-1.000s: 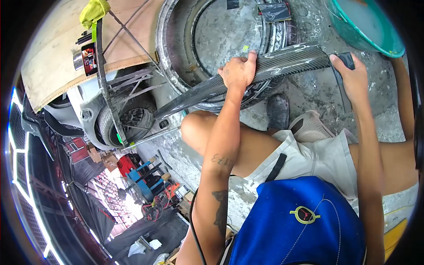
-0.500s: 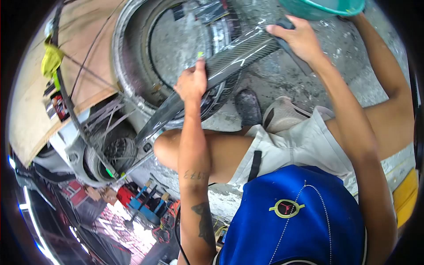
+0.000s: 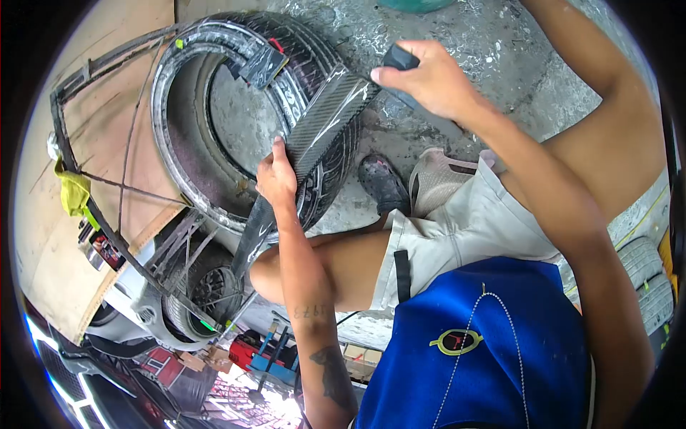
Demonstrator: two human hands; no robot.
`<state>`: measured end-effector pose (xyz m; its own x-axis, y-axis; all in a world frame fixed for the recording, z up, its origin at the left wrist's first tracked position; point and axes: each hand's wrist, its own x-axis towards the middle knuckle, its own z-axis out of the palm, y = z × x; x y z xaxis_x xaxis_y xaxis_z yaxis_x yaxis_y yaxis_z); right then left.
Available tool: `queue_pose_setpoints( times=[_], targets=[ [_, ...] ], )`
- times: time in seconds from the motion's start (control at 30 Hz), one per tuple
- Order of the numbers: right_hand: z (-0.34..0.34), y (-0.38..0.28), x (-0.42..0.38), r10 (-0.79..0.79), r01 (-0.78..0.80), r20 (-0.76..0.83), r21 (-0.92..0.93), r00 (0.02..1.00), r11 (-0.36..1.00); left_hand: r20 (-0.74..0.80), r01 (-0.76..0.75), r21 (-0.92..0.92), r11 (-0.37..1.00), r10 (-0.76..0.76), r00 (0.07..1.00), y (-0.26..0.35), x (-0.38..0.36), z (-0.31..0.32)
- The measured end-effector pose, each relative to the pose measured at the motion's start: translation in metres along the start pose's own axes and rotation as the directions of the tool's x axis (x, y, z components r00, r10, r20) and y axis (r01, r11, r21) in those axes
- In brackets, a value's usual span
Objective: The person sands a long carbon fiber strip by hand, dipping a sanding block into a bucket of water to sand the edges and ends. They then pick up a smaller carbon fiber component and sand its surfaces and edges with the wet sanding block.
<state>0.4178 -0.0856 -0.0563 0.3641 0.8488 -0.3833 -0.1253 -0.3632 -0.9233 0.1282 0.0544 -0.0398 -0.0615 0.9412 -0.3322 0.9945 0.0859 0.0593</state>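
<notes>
A long, glossy carbon-patterned piece [image 3: 325, 118] slants across a tire [image 3: 336, 154], its lower end near my bent knee. My left hand [image 3: 277, 175] is closed around its middle, with the thumb on top. At the upper end, my right hand [image 3: 429, 79] is closed on a dark flat block [image 3: 400, 61], which lies against or just beside the piece's edge. Part of the block is hidden under the fingers.
A small dark packet [image 3: 263, 66] rests on the tire. A metal frame with a yellow cloth [image 3: 73, 191] stands left by a wooden board [image 3: 107, 114]. A green basin [image 3: 418, 4] shows at the top edge. A dark shoe [image 3: 384, 184] is below the piece.
The view has shifted, so the green basin is now mostly out of frame. Both hands still hold the piece and the block, and the piece appears tilted more steeply.
</notes>
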Motion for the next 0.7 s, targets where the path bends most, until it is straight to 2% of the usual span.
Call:
queue_pose_setpoints(
  times=[0.07,0.13,0.2,0.23,0.27,0.3,0.33,0.4,0.43,0.47,0.53,0.57,0.63,0.67,0.7],
  targets=[
    [0.007,0.007,0.008,-0.019,0.02,-0.058,0.027,0.998,0.999,-0.006,0.023,-0.004,1.0,-0.023,1.0,-0.002,0.001,0.001],
    [0.011,0.01,0.029,-0.177,0.174,-0.029,-0.081,0.984,0.981,-0.004,-0.005,-0.047,0.999,0.005,1.0,-0.003,0.0,0.001],
    [0.018,0.024,0.046,-0.118,0.113,-0.03,-0.113,0.993,0.987,-0.003,-0.018,-0.132,0.991,0.018,1.0,-0.011,0.006,0.007],
    [0.024,0.02,0.043,-0.275,0.24,-0.245,-0.163,0.93,0.957,-0.03,-0.038,-0.122,0.992,0.034,0.999,-0.007,0.001,0.005],
    [0.026,0.018,0.039,-0.417,0.341,-0.432,-0.244,0.8,0.908,-0.02,-0.054,-0.104,0.993,0.052,0.998,-0.007,0.003,0.007],
    [0.001,0.022,0.028,-0.054,0.042,-0.097,-0.125,0.994,0.991,0.004,-0.032,-0.164,0.986,0.033,0.999,-0.011,0.005,0.008],
    [-0.004,0.023,0.017,-0.052,0.04,-0.101,-0.118,0.994,0.992,0.023,-0.006,-0.228,0.974,0.012,1.0,-0.013,0.007,0.009],
    [-0.013,0.026,0.0,-0.035,0.016,-0.079,-0.232,0.996,0.972,0.014,-0.031,-0.248,0.968,0.036,0.999,-0.011,0.005,0.01],
    [-0.018,0.016,-0.015,-0.058,0.054,-0.004,-0.301,0.998,0.952,0.015,-0.022,-0.282,0.959,0.027,1.0,-0.01,0.003,0.009],
    [-0.016,0.007,-0.03,-0.052,0.047,-0.01,-0.294,0.999,0.955,0.016,-0.014,-0.316,0.948,0.02,1.0,-0.008,0.001,0.009],
    [-0.014,-0.006,-0.048,-0.028,0.066,0.172,-0.217,0.985,0.974,0.025,-0.038,-0.349,0.936,0.05,0.998,-0.007,0.0,0.007],
    [-0.014,-0.009,-0.046,-0.026,0.063,0.169,-0.213,0.985,0.975,0.033,-0.053,-0.383,0.922,0.071,0.997,-0.006,-0.002,0.007],
    [-0.011,-0.013,-0.041,0.03,0.076,0.338,-0.297,0.941,0.952,0.02,-0.038,-0.356,0.934,0.049,0.999,-0.006,-0.005,0.007],
    [-0.011,-0.008,-0.035,0.033,0.071,0.334,-0.292,0.942,0.954,0.003,-0.027,-0.336,0.942,0.03,1.0,-0.003,-0.005,0.006],
    [-0.012,0.002,-0.025,0.072,0.066,0.322,-0.396,0.944,0.916,0.004,-0.032,-0.334,0.942,0.035,0.999,-0.002,-0.004,0.007]
  ],
)
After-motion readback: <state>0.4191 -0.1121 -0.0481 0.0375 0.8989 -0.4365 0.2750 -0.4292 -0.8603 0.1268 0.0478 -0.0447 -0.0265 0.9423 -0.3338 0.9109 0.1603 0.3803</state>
